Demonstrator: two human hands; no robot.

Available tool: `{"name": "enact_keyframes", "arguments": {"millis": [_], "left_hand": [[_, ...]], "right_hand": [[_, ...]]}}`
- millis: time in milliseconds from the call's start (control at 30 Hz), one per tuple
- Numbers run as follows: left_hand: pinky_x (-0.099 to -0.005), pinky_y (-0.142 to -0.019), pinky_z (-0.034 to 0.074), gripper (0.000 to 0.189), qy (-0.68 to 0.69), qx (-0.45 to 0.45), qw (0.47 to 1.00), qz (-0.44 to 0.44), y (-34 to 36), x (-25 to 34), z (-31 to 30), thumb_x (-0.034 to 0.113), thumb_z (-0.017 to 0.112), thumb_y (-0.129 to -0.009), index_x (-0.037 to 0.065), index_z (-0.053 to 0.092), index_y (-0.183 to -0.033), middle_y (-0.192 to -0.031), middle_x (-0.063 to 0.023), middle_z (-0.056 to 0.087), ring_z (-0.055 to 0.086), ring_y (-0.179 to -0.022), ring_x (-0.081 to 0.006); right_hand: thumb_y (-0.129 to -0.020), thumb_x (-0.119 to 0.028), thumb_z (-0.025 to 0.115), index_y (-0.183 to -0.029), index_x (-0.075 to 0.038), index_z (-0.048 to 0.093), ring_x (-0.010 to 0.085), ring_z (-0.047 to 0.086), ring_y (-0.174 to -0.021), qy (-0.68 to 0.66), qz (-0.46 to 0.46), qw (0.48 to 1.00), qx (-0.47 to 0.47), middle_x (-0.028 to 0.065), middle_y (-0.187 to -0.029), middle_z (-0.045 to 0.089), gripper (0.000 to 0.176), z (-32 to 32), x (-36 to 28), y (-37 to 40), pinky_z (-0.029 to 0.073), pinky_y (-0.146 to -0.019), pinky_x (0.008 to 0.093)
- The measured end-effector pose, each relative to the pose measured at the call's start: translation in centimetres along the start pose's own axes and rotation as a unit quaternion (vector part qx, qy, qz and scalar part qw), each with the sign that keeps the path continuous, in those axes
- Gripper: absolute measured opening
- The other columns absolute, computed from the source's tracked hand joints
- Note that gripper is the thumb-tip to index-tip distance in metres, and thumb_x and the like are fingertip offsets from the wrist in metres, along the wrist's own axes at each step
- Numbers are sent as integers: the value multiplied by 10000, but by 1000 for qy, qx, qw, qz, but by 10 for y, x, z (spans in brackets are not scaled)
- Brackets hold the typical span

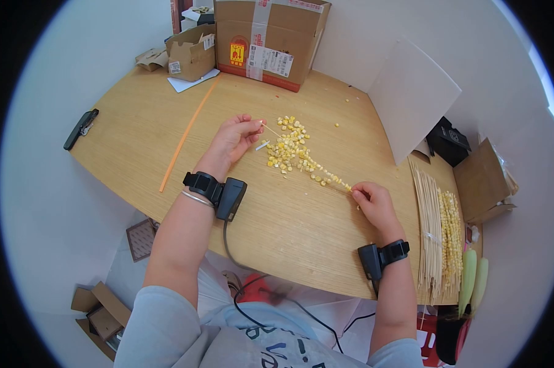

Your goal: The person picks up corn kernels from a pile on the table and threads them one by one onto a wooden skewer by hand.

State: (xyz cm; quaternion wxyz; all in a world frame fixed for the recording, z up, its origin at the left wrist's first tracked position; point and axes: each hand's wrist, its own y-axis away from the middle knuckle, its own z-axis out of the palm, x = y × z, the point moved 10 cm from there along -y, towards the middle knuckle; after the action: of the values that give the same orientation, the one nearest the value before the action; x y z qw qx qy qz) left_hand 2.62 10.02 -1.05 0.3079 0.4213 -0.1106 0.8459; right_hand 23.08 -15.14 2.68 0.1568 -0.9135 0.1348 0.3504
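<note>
A thin wooden skewer (271,129) slants across the desk between my two hands, its lower right stretch threaded with yellow corn kernels (324,173). My left hand (236,136) pinches the bare upper end between thumb and fingertips. At the kernel-covered lower end, my right hand (375,203) is closed with thumb and forefinger on the skewer. Loose corn kernels (283,161) lie in a pile under and around its middle, hiding part of it. A small white stick-like piece (263,145) rests beside the pile, close to my left hand.
At right lie bare skewers (425,227), kernel-threaded skewers (451,242) and corn cobs with husks (468,279). A white board (412,98) stands behind them. Cardboard boxes (268,37) occupy the back. An orange strip (188,138) and a black stapler (80,129) lie left.
</note>
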Motion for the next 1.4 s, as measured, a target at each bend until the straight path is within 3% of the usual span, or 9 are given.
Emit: {"name": "enact_keyframes", "arguments": {"millis": [67,133,233,333,933,1200,1267,1400], "left_hand": [[-227,-607,491,225,11,-4,1000,1,0,0,1,-52,605,-768,83,462,-877,-954,-159,600,594,-743,-158],[-226,-609,490,226,19,-11,1000,1,0,0,3,-56,603,-767,84,461,-874,-955,-163,597,592,-743,-159],[-227,-610,490,231,34,-16,999,3,2,1,8,-63,601,-763,86,459,-869,-956,-171,591,590,-740,-163],[-230,-611,494,233,46,-18,999,5,3,1,10,-70,597,-760,86,458,-863,-956,-177,585,587,-737,-168],[-245,-682,533,230,46,-39,998,-2,3,-2,14,-75,582,-777,58,451,-912,-969,-171,574,593,-788,-181],[-264,-680,515,241,54,-45,997,13,2,-4,17,-57,602,-762,63,447,-903,-949,-157,577,594,-784,-190],[-279,-679,496,266,32,28,998,37,2,0,5,-56,610,-750,70,440,-911,-908,-133,578,582,-784,-194],[-290,-667,481,293,33,-12,999,35,-1,2,5,-63,618,-731,80,434,-908,-867,-118,579,570,-762,-194]], "right_hand": [[-785,-107,617,-841,12,620,171,540,-629,5,5,1000,-5,104,-720,597,132,1,0,0,441,-576,286],[-801,-78,617,-833,14,603,81,478,-613,19,-15,1000,-4,21,-695,551,99,2,-4,0,412,-554,228],[-787,-72,625,-821,6,602,78,473,-606,28,-18,999,-7,16,-694,540,89,1,-9,0,410,-547,226],[-752,-85,641,-793,-6,602,152,510,-600,17,-9,1000,0,71,-691,559,97,1,-5,0,436,-565,271],[-777,-122,635,-811,4,609,190,535,-640,28,15,999,-9,103,-735,584,134,2,-6,1,438,-588,296],[-744,-92,653,-769,-7,581,164,513,-620,26,11,1000,-6,76,-699,552,113,2,-5,0,431,-574,281],[-734,-80,659,-758,-10,572,154,506,-615,20,12,1000,-9,67,-691,543,114,3,-5,-1,430,-571,274],[-731,-68,662,-751,-6,565,136,498,-612,0,28,1000,-2,57,-684,535,116,-1,-7,0,427,-566,263]]}}
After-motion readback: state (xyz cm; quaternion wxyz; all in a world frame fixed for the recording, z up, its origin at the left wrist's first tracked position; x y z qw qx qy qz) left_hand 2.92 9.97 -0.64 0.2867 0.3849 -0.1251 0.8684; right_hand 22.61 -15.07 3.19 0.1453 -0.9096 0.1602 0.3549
